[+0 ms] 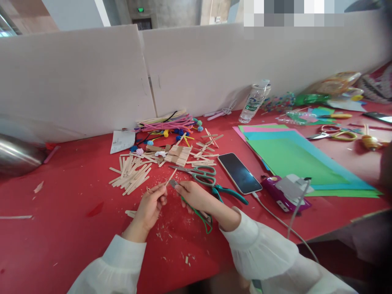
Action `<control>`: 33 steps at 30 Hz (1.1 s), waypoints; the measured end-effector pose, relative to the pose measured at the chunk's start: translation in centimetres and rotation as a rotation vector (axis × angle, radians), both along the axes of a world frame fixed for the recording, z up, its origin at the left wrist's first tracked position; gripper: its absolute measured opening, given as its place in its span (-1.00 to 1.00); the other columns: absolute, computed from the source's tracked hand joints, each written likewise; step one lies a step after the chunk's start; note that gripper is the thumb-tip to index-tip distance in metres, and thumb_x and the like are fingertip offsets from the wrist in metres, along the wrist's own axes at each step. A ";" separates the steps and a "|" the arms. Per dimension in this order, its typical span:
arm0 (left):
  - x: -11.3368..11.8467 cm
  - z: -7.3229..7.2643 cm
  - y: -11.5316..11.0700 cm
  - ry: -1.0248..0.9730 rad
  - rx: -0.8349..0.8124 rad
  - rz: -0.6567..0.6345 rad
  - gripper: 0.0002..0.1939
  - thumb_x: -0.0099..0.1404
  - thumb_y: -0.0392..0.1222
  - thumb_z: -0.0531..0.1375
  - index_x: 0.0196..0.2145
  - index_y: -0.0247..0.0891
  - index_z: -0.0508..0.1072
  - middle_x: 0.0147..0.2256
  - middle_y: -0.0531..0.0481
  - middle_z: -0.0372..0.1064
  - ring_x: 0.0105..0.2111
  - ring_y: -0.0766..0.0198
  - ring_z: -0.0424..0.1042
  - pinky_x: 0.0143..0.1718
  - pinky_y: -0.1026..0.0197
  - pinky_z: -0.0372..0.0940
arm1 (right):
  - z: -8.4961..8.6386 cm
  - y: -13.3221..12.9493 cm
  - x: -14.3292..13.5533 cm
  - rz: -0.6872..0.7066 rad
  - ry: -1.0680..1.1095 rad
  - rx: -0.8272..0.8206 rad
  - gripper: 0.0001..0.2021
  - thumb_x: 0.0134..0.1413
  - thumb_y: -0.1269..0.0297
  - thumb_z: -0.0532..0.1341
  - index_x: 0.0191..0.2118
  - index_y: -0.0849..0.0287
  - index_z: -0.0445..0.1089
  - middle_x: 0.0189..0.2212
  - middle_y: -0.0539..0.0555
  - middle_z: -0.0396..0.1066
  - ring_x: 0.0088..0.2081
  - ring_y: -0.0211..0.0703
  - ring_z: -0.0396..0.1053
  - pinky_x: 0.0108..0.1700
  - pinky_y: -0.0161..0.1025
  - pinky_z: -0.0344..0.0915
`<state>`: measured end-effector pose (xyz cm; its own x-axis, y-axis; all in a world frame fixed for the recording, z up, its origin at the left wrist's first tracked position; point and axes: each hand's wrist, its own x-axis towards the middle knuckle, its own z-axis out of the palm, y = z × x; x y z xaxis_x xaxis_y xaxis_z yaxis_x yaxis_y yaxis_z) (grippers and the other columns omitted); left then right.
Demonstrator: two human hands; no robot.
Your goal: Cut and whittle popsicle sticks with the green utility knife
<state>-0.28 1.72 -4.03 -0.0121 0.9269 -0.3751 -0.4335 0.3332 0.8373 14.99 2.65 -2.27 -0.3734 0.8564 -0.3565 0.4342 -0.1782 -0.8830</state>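
My left hand (152, 207) is closed in a pinch on a thin wooden stick (172, 175), which slants up to the right from the fingertips. My right hand (193, 196) is closed too, with a small grey metal blade (173, 183) between thumb and finger, close beside the stick. Below the right palm shows a green looped handle (208, 226); whether it joins the blade is hidden. Just beyond lie grey-green scissors (204, 175) and teal-handled pliers (232, 193). Wood shavings are scattered on the red table (101, 245) around both hands.
Loose craft sticks (134, 175) and a flat panel of sticks (178, 155) lie ahead, with pipe cleaners (171, 122) behind. To the right are a phone (240, 173) on a cable, a purple power block (281, 196), coloured paper (294, 155) and a bottle (255, 102). A white partition (76, 85) stands behind.
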 end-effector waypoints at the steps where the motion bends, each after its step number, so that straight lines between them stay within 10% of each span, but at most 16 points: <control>1: 0.0 0.0 0.0 -0.001 0.000 0.000 -0.69 -0.30 -0.18 0.44 -0.66 -0.37 0.39 -0.67 0.13 0.25 -0.67 0.53 0.13 -0.67 0.46 0.06 | 0.0 0.0 0.0 0.001 0.013 -0.018 -0.71 0.29 0.39 -0.08 -0.50 0.13 0.07 -0.76 -0.18 0.20 -0.82 -0.44 0.14 -0.76 -0.51 0.03; 15: 0.0 0.5 -0.1 -0.010 0.006 0.003 -0.66 -0.28 -0.13 0.44 -0.65 -0.35 0.37 -0.65 0.13 0.26 -0.68 0.54 0.12 -0.68 0.45 0.05 | -0.5 0.0 -0.1 0.010 0.085 -0.057 -0.69 0.32 0.29 -0.14 -0.47 0.14 0.11 -0.70 -0.15 0.24 -0.79 -0.41 0.17 -0.74 -0.47 0.10; 33: 0.1 0.3 0.0 0.104 0.036 0.045 -0.60 -0.28 -0.03 0.44 -0.52 -0.36 0.51 -0.65 0.15 0.26 -0.69 0.52 0.13 -0.67 0.42 0.03 | 0.1 -0.5 -0.2 -0.036 -0.426 0.459 -0.77 0.28 0.30 0.05 -0.37 0.21 0.35 -0.51 0.07 0.40 -0.49 -0.20 0.31 -0.47 -0.32 -0.03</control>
<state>-0.18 1.68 -3.76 -0.0907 0.9373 -0.3365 -0.3578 0.2847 0.8893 14.81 2.18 -2.15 -0.2480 0.9669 -0.0603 0.7654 0.1574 -0.6240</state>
